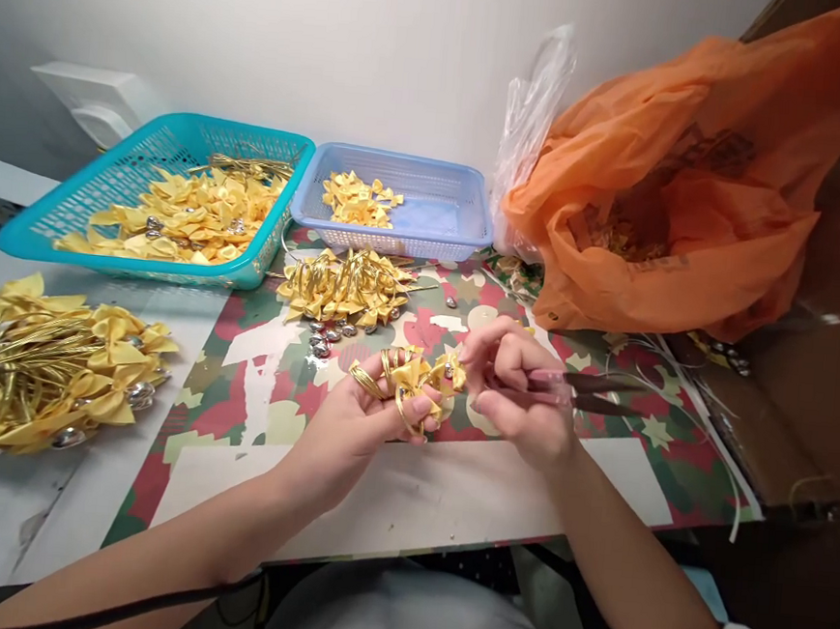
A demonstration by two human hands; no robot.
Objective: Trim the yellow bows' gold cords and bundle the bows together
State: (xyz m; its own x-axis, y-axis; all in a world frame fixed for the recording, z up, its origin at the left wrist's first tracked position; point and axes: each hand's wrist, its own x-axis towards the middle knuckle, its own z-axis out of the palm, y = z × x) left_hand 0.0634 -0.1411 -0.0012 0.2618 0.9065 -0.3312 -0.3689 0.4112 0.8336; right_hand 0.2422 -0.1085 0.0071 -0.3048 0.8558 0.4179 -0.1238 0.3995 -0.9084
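My left hand (375, 413) is closed around a small bunch of yellow ribbon bows (410, 372) with loops of gold cord. One bow with a small silvery piece sticks out towards my right hand (523, 390). The right fingers curl around scissors (556, 387) with pinkish handles, their dark blades pointing right, away from the bows. Its fingertips are close to the outermost bow; I cannot tell whether they touch it. Just beyond my hands lies a pile of corded yellow bows (346, 284), with several silvery heart-shaped bells (322, 341) beside it.
A teal basket (249, 272) of bows stands back left, beside a blue basket (461, 245) with smaller bows. A large bundle of bows (45, 363) lies at left. An open orange bag (611, 291) occupies the back right. Thin white strips (715, 444) trail along the right edge.
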